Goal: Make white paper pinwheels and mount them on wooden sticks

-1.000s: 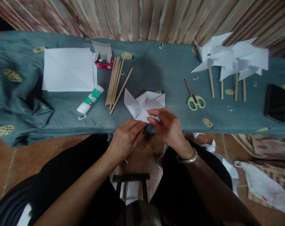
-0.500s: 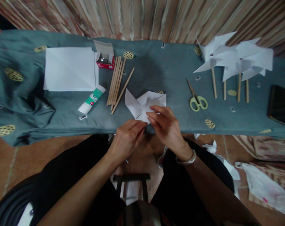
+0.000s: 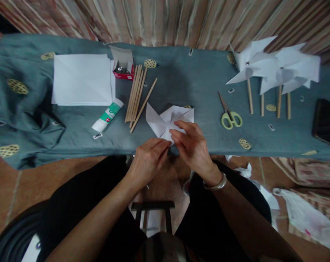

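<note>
A white paper pinwheel with partly folded blades lies at the table's front edge, between my hands. My left hand pinches the pinwheel's near corner between thumb and fingers. Over the right part of the paper, my right hand has its fingers bent and resting on or close to the sheet near its centre; its thumb is near the left fingertips. Just left of the paper lie several wooden sticks, one set apart at an angle. A glue stick rests farther left.
A stack of white paper and an open red box of small metal pins stand at the back left. To the right are green-handled scissors, several finished pinwheels on sticks and a phone. Paper scraps litter the floor.
The view has shifted very slightly, so things on the table appear a little farther right. Both hands keep nearly the same place and pose on the paper.
</note>
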A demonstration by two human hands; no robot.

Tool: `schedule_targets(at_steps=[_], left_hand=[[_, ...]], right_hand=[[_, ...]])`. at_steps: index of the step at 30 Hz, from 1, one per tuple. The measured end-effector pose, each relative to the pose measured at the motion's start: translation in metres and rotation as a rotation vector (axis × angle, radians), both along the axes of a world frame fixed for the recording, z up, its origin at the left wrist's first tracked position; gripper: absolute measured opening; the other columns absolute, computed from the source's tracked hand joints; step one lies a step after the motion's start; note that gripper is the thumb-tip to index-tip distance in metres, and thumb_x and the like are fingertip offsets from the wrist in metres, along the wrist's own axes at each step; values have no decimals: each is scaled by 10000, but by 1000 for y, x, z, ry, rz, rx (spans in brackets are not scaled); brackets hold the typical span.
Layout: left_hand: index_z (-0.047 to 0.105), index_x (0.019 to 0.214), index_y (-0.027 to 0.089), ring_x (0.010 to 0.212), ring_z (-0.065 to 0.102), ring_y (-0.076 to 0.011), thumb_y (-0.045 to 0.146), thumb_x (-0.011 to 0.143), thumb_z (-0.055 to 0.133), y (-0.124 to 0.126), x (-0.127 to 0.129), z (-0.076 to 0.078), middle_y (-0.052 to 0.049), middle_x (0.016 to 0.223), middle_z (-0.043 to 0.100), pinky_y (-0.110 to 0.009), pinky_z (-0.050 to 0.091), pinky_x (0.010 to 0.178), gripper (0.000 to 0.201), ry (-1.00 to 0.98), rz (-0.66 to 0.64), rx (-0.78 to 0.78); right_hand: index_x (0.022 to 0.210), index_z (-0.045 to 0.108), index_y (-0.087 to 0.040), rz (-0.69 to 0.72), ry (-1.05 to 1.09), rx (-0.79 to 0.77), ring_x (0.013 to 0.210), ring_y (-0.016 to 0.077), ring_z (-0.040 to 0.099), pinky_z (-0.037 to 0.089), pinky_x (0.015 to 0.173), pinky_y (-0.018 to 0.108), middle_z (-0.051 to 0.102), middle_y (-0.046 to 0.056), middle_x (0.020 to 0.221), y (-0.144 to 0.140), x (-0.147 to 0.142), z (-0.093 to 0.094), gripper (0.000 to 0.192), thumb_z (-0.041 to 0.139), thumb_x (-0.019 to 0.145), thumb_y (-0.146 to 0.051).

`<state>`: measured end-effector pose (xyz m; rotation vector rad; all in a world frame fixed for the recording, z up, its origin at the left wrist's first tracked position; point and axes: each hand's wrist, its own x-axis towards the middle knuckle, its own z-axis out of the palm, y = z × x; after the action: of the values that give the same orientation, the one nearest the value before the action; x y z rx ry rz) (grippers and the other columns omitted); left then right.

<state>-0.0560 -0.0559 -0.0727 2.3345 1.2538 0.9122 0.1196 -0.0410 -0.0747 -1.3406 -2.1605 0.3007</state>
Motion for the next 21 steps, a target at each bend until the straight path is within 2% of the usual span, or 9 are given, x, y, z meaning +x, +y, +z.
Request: schedule_targets(at_steps=[7,12,16,21], left_hand=[[666,1006,128,833,688,-171,133,896,550,2,0,3,-75,926,722,-280,569,743,160,-9,-12,-59],[668,998,143,829,693,-169,146,898,550,3,-1,3,-66,921,723,-276,572,741,154,-4,-3,-48],[670,990,149,816,696,-165,144,895,548,3,-1,4,-61,916,721,-272,572,743,155,-8,-1,-66],[668,998,170,832,693,-161,137,895,536,4,-1,5,-48,923,719,-271,567,758,170,16,3,-95]], right_hand=[[1048,649,-212,-21,-42,20,1126,255,537,492,930,426,609,101,1253,0,-3,0,190,494,939,-197],[1156,592,-211,-3,-156,40,1207,278,490,470,939,439,547,110,1338,-1,-3,1,271,455,929,-158],[1221,550,-232,-8,-233,-2,1280,291,440,430,979,458,469,106,1426,-3,-5,2,364,423,904,-103],[1332,451,-274,-30,-215,-83,1386,300,340,386,1040,496,368,75,1511,-10,-9,-1,455,382,912,-110]])
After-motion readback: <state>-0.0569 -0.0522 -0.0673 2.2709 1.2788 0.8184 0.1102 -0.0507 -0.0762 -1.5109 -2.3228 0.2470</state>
